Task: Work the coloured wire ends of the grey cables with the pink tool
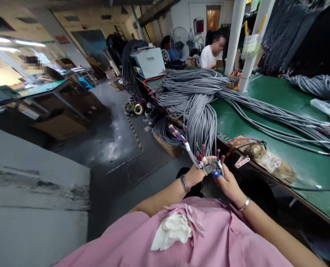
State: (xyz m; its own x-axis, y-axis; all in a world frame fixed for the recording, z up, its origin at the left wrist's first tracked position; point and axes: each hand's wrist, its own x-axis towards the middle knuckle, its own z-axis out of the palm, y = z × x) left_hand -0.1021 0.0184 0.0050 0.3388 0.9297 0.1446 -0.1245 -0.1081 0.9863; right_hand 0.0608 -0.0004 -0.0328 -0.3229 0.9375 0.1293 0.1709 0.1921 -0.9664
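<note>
My left hand (195, 175) is closed around several grey cables (192, 155), whose stripped ends fan out in coloured wires (177, 134). A grey covering wraps its thumb. Close against it, my right hand (229, 182) pinches a grey cable end (221, 168) with a white band and short coloured wires. Blue tape (216, 173) circles a digit of the right hand. The fingers overlap, so part of the grip is hidden. Just beyond both hands, a thick grey cable bundle (201, 122) hangs over the bench edge.
The green workbench (254, 122) runs along the right, with long cables across it. A taped brown block (270, 159) and a pink clip (242, 161) lie at its edge. A person in white (209, 53) sits behind; another person (34, 68) is far left. A pale wall (37, 193) stands at left.
</note>
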